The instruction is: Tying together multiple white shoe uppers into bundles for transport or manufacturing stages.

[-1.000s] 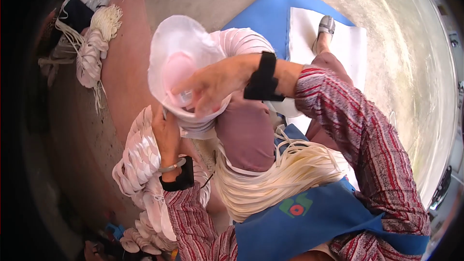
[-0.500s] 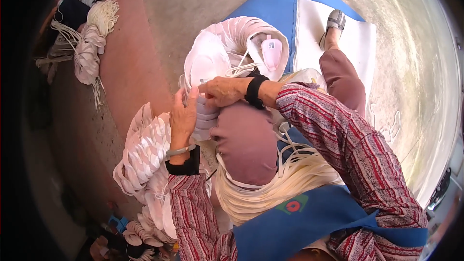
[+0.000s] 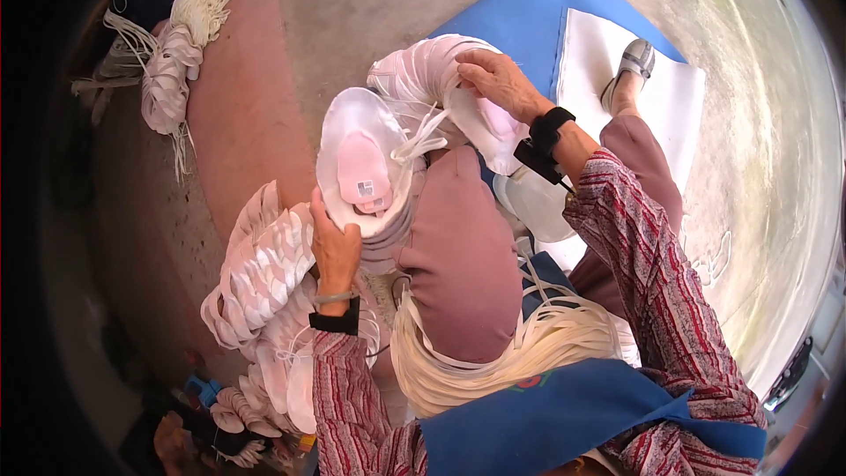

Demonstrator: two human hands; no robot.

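Between my knee and the stacks on the left, my left hand (image 3: 336, 251) is closed on the lower rim of a white shoe upper (image 3: 330, 154). A pink tongue-shaped piece (image 3: 359, 167) with a small printed label lies inside it. Up and to the right, my right hand (image 3: 504, 84) has its fingers bent over the end of a curved stack of nested white-pink shoe uppers (image 3: 419, 66), gripping the edge of the end one. Its fingertips are partly hidden. White strips (image 3: 421, 137) hang loosely between the held upper and the stack.
A bundle of cream strips (image 3: 441, 379) lies over my lap beside my blue apron (image 3: 529, 423). More stacked uppers (image 3: 269, 256) are at the left, with another tied bundle (image 3: 167, 84) farther off. A blue sheet (image 3: 493, 13) and white sheet (image 3: 582, 62) lie under my foot.
My right hand has moved away from my left, up and right onto the curved stack's end. The upper by my left hand now faces up, showing its pink inside.
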